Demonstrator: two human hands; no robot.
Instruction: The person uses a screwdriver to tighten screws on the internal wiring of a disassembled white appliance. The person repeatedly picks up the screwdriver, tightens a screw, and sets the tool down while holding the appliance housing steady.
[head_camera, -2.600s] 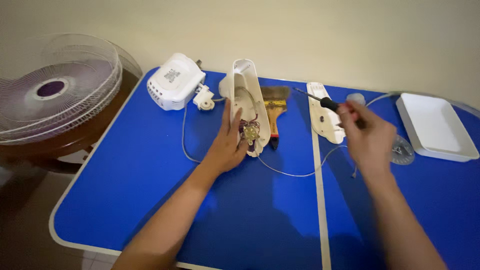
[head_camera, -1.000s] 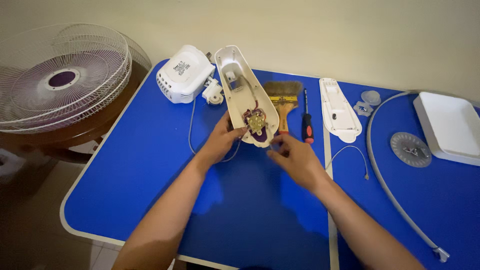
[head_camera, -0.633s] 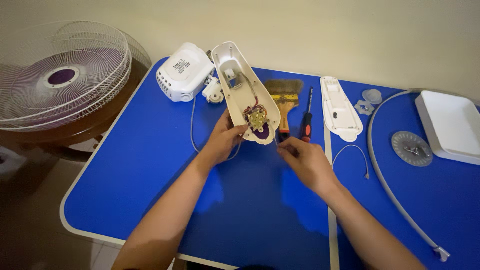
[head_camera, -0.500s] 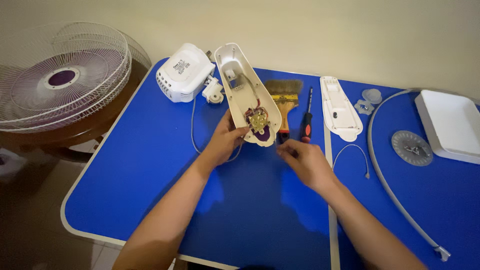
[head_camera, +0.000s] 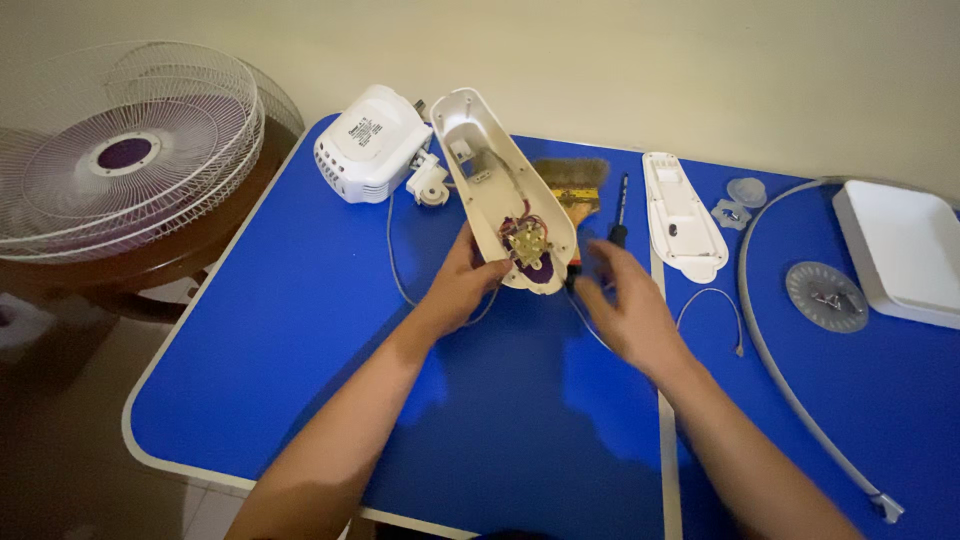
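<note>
Our left hand (head_camera: 462, 285) grips the open white housing shell (head_camera: 500, 190), with switch and wiring (head_camera: 527, 245) inside, on the blue table (head_camera: 300, 330). Our right hand (head_camera: 622, 300) hovers beside it, fingers spread, empty.

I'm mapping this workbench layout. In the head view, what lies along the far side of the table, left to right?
White boxy motor housing → open cream plastic shell with exposed wiring → black-handled screwdriver → long white plastic cover → white rectangular tray.

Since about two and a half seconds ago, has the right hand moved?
Yes. The right hand has come left, from the white cover plate across to the open fan housing.
</note>
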